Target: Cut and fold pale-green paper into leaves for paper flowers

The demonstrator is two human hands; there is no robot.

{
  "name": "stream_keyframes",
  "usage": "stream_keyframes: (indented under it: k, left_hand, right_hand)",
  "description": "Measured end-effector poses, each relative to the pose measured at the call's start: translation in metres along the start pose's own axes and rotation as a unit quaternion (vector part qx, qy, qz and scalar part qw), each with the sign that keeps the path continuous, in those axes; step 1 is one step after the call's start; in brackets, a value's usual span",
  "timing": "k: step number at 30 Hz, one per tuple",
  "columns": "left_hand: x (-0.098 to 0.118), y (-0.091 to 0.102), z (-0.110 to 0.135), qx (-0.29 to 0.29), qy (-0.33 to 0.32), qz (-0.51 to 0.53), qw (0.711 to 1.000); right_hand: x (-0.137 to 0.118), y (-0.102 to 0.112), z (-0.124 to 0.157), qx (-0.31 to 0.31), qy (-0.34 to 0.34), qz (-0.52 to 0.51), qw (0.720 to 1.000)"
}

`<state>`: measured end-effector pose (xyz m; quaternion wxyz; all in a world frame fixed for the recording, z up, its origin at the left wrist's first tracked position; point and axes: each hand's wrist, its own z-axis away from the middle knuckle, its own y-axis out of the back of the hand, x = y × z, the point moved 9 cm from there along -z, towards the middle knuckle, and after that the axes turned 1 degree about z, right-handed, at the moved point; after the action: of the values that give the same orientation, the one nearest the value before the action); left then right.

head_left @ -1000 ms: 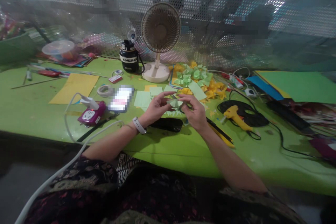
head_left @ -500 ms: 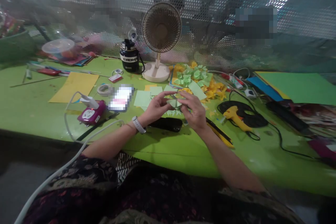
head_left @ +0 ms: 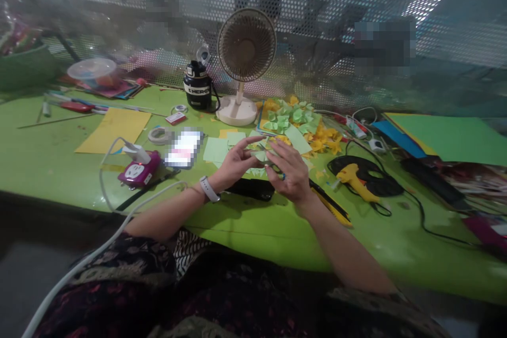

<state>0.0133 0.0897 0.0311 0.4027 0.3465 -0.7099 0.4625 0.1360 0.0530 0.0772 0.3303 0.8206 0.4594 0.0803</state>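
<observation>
My left hand [head_left: 238, 162], with a pale watch strap on its wrist, pinches a small light green paper piece [head_left: 260, 155] between thumb and fingers above the table. Facing it, my right hand [head_left: 292, 171] has bent fingers around a thin dark item with a loop, which looks like small scissors [head_left: 274, 168]; its blades are blurred against the paper. Jagged green paper scraps [head_left: 257, 171] lie below. Light green paper squares [head_left: 216, 149] are left of the hands. Behind them is a pile of green folded paper flowers [head_left: 295, 116] with yellow paper flowers [head_left: 327, 137].
A black stapler-like object [head_left: 251, 189] and a yellow cutter [head_left: 332, 206] lie near the front. Right is a yellow glue gun [head_left: 356, 182] on a black mat; left are a phone [head_left: 184, 148], tape roll [head_left: 159, 135] and purple power socket [head_left: 138, 170]. A fan [head_left: 246, 47] and black bottle [head_left: 197, 87] stand behind.
My right hand's fingers have straightened and shifted slightly across the paper. The left hand keeps its pinch almost in place. The camera view has moved a little.
</observation>
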Motion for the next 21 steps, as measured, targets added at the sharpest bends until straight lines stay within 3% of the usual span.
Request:
stream_keyframes:
  k: [5, 12, 21]
  left_hand:
    - [-0.002, 0.009, -0.001, 0.042, 0.02, 0.008, 0.999]
    - [-0.007, 0.014, -0.001, 0.082, 0.037, 0.02, 0.996]
    - [-0.004, 0.018, -0.003, 0.079, 0.038, 0.001, 0.996]
  right_hand:
    - [-0.004, -0.014, 0.003, -0.05, 0.012, 0.064, 0.997]
    - [-0.009, -0.024, -0.001, -0.089, 0.037, 0.071, 0.993]
    - [0.001, -0.013, -0.004, -0.046, 0.001, 0.057, 0.997]
